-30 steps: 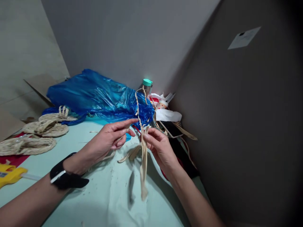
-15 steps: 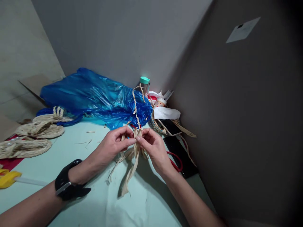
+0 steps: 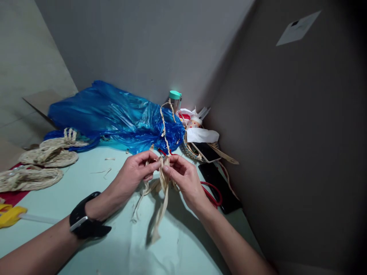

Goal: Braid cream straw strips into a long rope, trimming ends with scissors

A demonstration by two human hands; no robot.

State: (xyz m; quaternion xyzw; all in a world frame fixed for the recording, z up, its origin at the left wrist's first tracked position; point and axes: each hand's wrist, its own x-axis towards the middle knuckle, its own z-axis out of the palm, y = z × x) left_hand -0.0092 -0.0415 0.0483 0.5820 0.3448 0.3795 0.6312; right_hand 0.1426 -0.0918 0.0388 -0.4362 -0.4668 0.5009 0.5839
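My left hand and my right hand meet over the middle of the table, each pinching pale, dried-fibre strips. Thumb and fingertips of both hands press on the upper part of the bundle, and loose strip ends hang down toward the table. From the top of the bundle a thin twisted cord runs up and bends over in a loop in front of the blue plastic bag. Red handles, perhaps of scissors, lie just right of my right hand.
A blue plastic bag fills the back. Woven fibre soles and a yellow-handled tool lie left. At right are a phone, a dark flat object, a paper cup and a green-lidded bottle, beside the wall.
My left fingers have shifted slightly left, opening a small gap from the right thumb. The lowest strip end has swung a little down and right.
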